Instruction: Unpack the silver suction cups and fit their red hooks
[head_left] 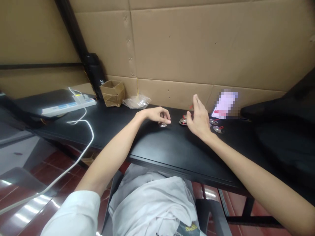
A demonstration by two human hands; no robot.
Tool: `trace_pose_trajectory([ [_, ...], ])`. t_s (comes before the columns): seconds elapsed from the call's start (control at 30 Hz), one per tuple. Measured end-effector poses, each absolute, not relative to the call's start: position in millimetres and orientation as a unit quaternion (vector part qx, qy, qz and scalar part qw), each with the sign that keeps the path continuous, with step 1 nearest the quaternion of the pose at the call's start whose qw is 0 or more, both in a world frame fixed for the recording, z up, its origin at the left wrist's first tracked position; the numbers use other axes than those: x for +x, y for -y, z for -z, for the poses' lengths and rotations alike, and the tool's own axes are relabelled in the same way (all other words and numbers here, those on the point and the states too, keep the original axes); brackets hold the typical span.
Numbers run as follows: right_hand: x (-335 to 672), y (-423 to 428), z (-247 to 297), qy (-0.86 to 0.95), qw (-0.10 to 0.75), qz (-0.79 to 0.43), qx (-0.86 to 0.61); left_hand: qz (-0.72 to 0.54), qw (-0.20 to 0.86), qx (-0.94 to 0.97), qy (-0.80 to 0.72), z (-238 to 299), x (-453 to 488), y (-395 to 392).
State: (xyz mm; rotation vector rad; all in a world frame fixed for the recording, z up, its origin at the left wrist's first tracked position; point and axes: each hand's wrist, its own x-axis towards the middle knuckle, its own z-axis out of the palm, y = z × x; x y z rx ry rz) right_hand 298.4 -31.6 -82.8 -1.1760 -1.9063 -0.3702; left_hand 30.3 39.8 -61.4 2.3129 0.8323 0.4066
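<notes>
My left hand (157, 114) is closed, its thumb and fingers curled together over a small shiny metal finger cymbal (162, 125) at the black table top. To its right, my right hand (199, 120) is raised with its fingers stretched out and holds nothing visible. Close by its thumb lie finger cymbals with red cord loops (183, 121), partly covered by the hand. Beyond the right hand, another domed cymbal with a red loop (219, 129) rests on the table, and one more (214, 121) lies just behind it.
A lit phone (225, 104) leans against the cardboard wall (172, 49). At the left are a small cardboard box (112, 93), a clear plastic bag (137, 101), a black bottle (95, 73) and a power strip (69, 106) with white cable. Dark fabric (285, 141) covers the right side.
</notes>
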Motion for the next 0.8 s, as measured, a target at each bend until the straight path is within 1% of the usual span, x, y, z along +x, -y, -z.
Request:
trace_pose_trajectory([
  [0.07,304,29,86,0.746,0.417,0.153,-0.497,-0.125,0.329,0.878,-0.325,65,30,-40],
  [0.17,307,25,90,0.727,0.429,0.139,-0.518,-0.144,0.323,0.873,-0.336,67,26,-45],
  [0.3,312,19,87,0.705,0.469,0.137,-0.514,-0.159,0.378,0.855,-0.319,68,24,-49],
  [0.4,322,11,85,0.684,0.472,0.137,-0.539,-0.189,0.37,0.851,-0.322,69,29,-48],
  [0.47,331,4,90,0.683,0.439,0.122,-0.572,-0.237,0.325,0.85,-0.342,69,37,-44],
  [0.6,346,-13,114,0.739,0.285,0.021,-0.61,-0.437,0.195,0.799,-0.365,71,65,-31],
  [0.67,349,-21,122,0.757,0.272,-0.025,-0.593,-0.49,0.177,0.782,-0.342,76,84,-24],
  [0.7,350,-25,124,0.753,0.287,-0.051,-0.59,-0.479,0.174,0.797,-0.326,80,93,-21],
  [0.73,350,-28,125,0.736,0.316,-0.076,-0.594,-0.438,0.171,0.826,-0.311,85,102,-18],
  [0.8,351,-34,120,0.69,0.39,-0.112,-0.6,-0.303,0.163,0.891,-0.297,95,115,-15],
])
